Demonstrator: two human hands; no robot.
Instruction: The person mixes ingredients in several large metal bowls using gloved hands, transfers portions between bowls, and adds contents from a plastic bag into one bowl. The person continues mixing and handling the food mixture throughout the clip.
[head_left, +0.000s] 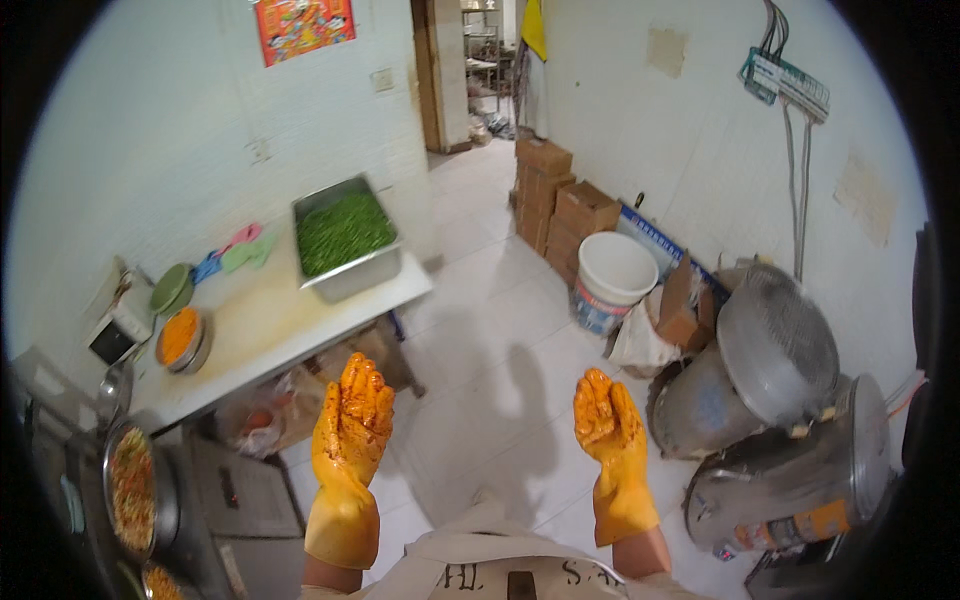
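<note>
Both hands wear yellow rubber gloves smeared with oily red-brown seasoning. My left hand is held palm up in front of the white worktable, fingers stretched out and nothing on it. Over the tiled floor, my right hand is also turned palm up and holds nothing; its fingers are slightly curled. Neither hand touches anything. A deep steel pan of chopped green vegetables stands at the right end of the worktable. Further left on it is a metal bowl of shredded orange food.
At lower left stands a large metal basin of mixed shredded food. Cardboard boxes, a white bucket, a big perforated strainer and a lidded metal drum line the right wall. A doorway opens at the back.
</note>
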